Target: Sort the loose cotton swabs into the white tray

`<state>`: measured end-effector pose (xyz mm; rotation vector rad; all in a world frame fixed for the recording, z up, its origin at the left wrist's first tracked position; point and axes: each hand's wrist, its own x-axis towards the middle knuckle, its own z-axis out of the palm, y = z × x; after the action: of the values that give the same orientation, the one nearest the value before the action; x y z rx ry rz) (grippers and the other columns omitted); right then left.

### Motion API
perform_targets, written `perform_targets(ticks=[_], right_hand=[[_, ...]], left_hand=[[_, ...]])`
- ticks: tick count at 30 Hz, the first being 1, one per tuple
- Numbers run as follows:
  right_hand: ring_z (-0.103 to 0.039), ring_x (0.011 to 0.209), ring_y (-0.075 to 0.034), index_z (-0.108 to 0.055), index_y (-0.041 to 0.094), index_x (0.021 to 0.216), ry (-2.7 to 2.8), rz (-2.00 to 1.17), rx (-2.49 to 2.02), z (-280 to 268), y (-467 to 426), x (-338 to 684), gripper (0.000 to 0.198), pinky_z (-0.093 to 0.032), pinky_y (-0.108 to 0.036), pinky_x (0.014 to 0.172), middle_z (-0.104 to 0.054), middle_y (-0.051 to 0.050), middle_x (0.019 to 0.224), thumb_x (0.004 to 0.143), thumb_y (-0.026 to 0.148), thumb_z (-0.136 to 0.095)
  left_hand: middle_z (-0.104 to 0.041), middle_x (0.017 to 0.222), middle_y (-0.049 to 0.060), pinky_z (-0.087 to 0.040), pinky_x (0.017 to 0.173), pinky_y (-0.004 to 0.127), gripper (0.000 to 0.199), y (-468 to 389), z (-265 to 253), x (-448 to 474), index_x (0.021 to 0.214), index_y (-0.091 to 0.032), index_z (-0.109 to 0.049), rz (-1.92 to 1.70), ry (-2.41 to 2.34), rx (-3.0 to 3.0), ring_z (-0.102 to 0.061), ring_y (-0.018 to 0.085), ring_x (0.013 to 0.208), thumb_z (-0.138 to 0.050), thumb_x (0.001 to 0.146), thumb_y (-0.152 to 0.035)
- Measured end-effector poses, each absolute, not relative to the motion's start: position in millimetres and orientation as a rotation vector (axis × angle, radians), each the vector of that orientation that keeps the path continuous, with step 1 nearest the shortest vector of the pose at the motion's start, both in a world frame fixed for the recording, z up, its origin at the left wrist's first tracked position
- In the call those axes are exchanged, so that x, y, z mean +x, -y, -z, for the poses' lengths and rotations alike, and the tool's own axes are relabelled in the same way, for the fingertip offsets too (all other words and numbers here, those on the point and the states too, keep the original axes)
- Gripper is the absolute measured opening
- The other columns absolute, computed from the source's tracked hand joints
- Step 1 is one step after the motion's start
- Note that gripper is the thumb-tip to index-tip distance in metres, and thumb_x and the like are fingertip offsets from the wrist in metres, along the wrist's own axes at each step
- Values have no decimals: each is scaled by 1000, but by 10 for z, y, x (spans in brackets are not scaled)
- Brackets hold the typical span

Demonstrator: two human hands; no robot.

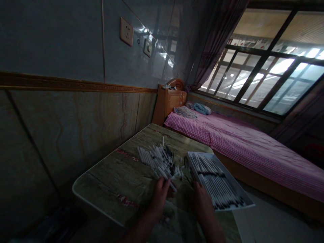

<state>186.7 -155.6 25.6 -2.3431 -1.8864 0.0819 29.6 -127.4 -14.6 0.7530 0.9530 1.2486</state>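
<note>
My left hand [161, 189] is closed on a white pen barrel [172, 186] at the near side of a loose pile of white pen parts [158, 158]. Dark pieces [172, 165] lie along the pile's right side, with small white caps [180, 172] beside them. My right hand [201, 195] has its fingers pinched together by the left edge of a shallow white box [244, 202]. A thin dark stick [188, 180] runs to its fingertips; its kind is too dim to tell. Rows of white pens with dark ends [215, 185] fill the box.
All this lies on a table [101, 182] with a pale rim and stone-like pattern. The box overhangs its right edge. Behind stands a bed [227, 138] with a pink checked sheet and wooden headboard [174, 98]. A tiled wall [76, 125] runs along the left.
</note>
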Motion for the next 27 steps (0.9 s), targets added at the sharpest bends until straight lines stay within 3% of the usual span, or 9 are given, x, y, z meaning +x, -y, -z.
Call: perform_targets(ticks=[10, 19, 27], right_hand=[[-70, 87, -22, -63, 15, 104, 2140, 76, -2499, -287, 1363, 1889, 33, -44, -26, 62, -69, -14, 101, 91, 8, -33], [-66, 96, -23, -65, 12, 104, 2222, 111, -2394, -288, 1404, 1897, 31, -45, -28, 74, -69, -15, 101, 89, 9, -39], [-67, 92, -22, -62, 16, 106, 2132, 69, -2447, -291, 1567, 1834, 30, -43, -27, 63, -65, -14, 107, 90, 11, -37]], left_hand=[[-71, 74, 7, -56, 58, 32, 47, 1240, 162, 282, 85, -17, -57, -1305, -884, 583, -69, 21, 65, -71, 63, -57], [-71, 78, 9, -57, 65, 34, 49, 1245, 172, 261, 85, -18, -56, -1349, -849, 526, -70, 23, 71, -74, 59, -56], [-69, 80, 8, -56, 70, 38, 52, 1260, 122, 245, 86, -19, -53, -1336, -846, 508, -70, 25, 73, -73, 59, -60]])
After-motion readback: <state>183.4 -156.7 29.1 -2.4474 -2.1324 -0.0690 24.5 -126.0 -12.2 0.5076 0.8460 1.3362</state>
